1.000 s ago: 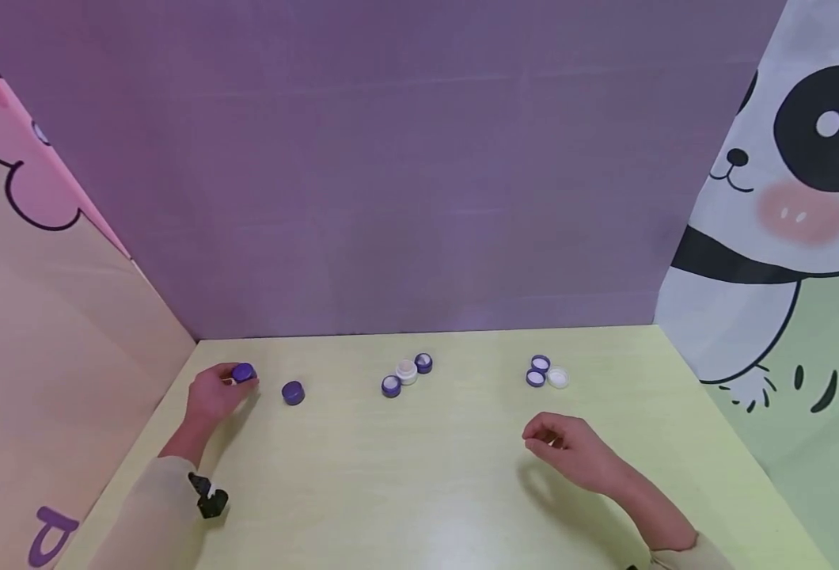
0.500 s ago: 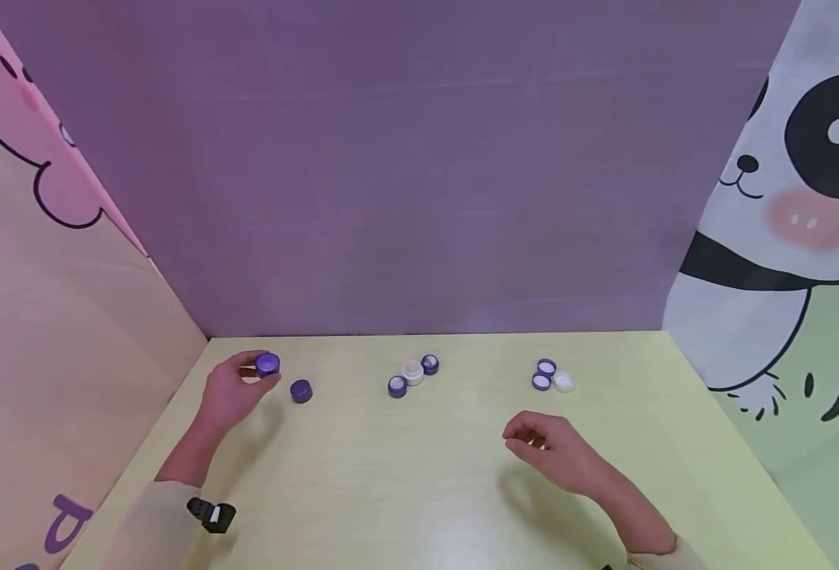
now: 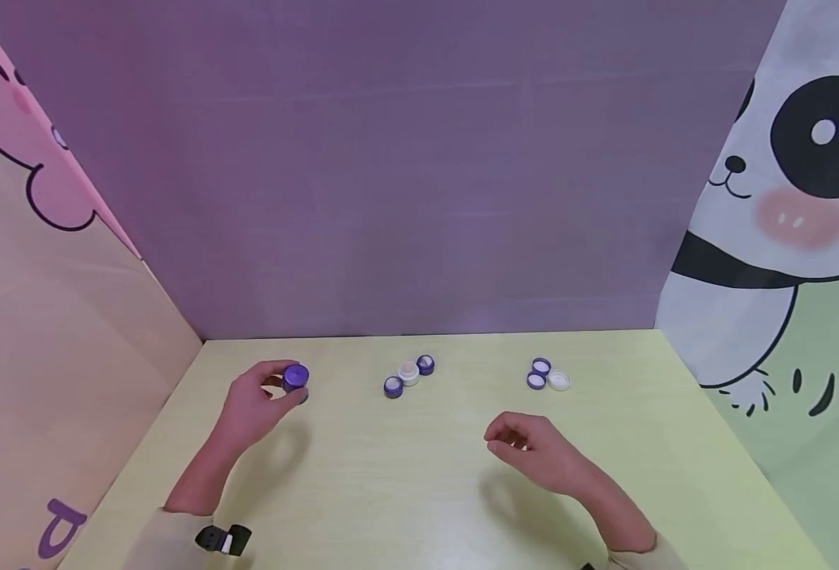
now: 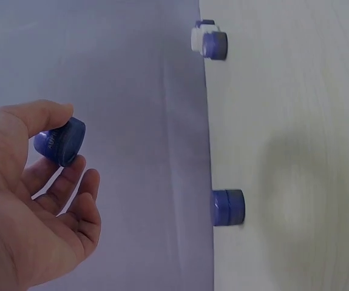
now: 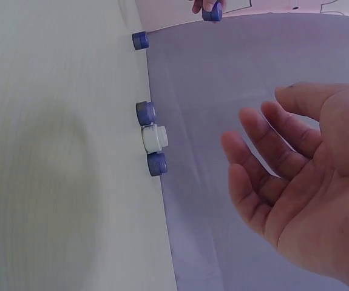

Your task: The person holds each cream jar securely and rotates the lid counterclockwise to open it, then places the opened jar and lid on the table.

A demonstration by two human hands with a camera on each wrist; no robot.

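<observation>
My left hand [image 3: 252, 412] pinches a small blue-purple lidded jar [image 3: 295, 376] between thumb and fingers, above the table. The left wrist view shows this jar tilted, with faint lettering on its side. A second blue-purple jar [image 4: 229, 207] stands on the table; in the head view the held jar and thumb mostly hide it. My right hand [image 3: 537, 455] hovers over the table with relaxed, bent fingers and holds nothing. Beyond it, at centre, an open white jar [image 3: 408, 373] stands between two open blue jars, the nearer one [image 3: 393, 386] and the farther one [image 3: 426, 364].
At the right back lie two blue-rimmed lids [image 3: 537, 381] with white insides, beside a white lid [image 3: 559, 380]. A purple backdrop [image 3: 419, 198] rises behind the pale table [image 3: 391, 491]. Printed panels border the left and right sides.
My left hand has lifted the jar and carried it rightward, in front of the standing jar. My right hand has drifted left. The other jars and lids stay put; the head view shifted slightly.
</observation>
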